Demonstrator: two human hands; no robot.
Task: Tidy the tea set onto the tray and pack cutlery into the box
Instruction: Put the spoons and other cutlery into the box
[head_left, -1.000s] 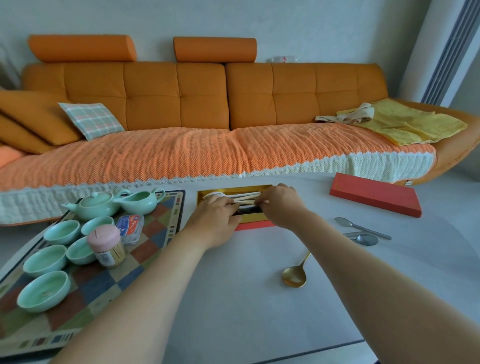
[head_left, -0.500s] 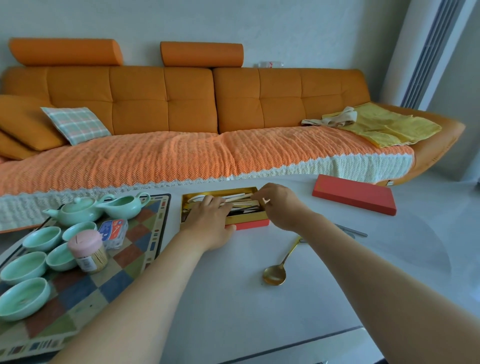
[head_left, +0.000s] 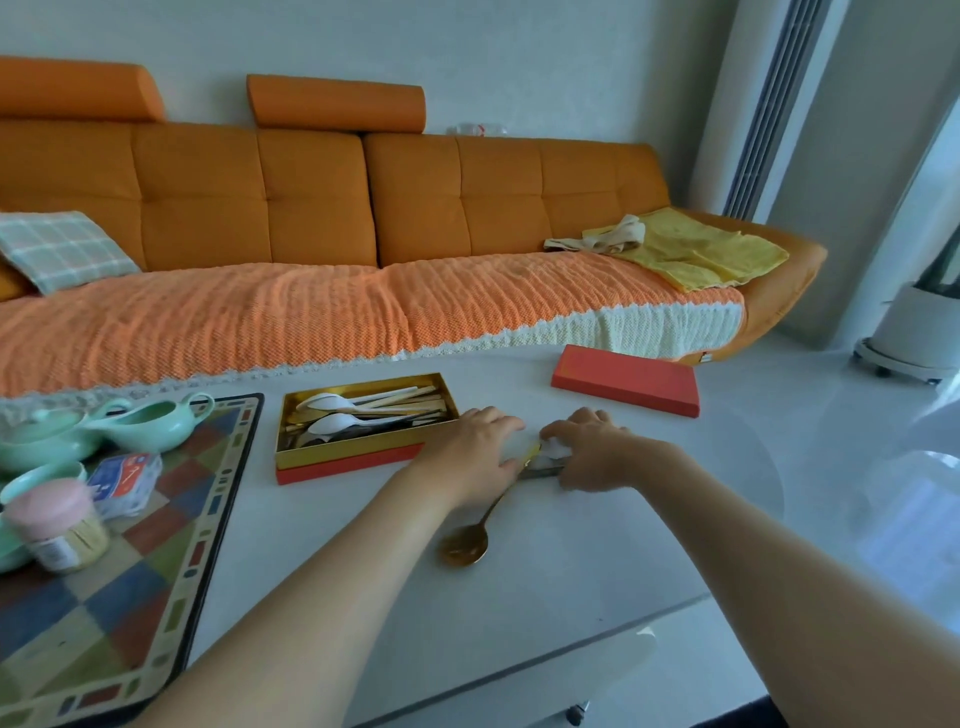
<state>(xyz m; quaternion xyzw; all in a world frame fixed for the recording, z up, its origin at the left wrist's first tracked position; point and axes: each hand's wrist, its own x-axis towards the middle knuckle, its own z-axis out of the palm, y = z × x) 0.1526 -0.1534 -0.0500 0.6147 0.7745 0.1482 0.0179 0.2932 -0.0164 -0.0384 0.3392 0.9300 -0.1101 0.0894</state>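
Observation:
The open cutlery box (head_left: 349, 454), gold inside and red at the base, holds white spoons (head_left: 332, 423), chopsticks and dark cutlery. To its right my left hand (head_left: 472, 452) lies on the table with fingers nearly straight, over the handle end of a gold spoon (head_left: 465, 543). My right hand (head_left: 589, 452) curls over silver cutlery (head_left: 543, 472), one end of which pokes out by the thumb. The mint pitcher (head_left: 150, 421), teapot (head_left: 36, 441) and a cup (head_left: 39, 475) stand on the checkered tray (head_left: 156, 571) at the left.
The red box lid (head_left: 623, 379) lies at the table's far right. A pink-capped toothpick jar (head_left: 57, 525) and a small card pack (head_left: 124, 473) sit on the tray. An orange sofa (head_left: 363, 208) runs behind the table. The table's near edge is below my arms.
Both hands left the box and moved right to the loose cutlery on the table. My right hand has closed over the silver pieces. The view swung right.

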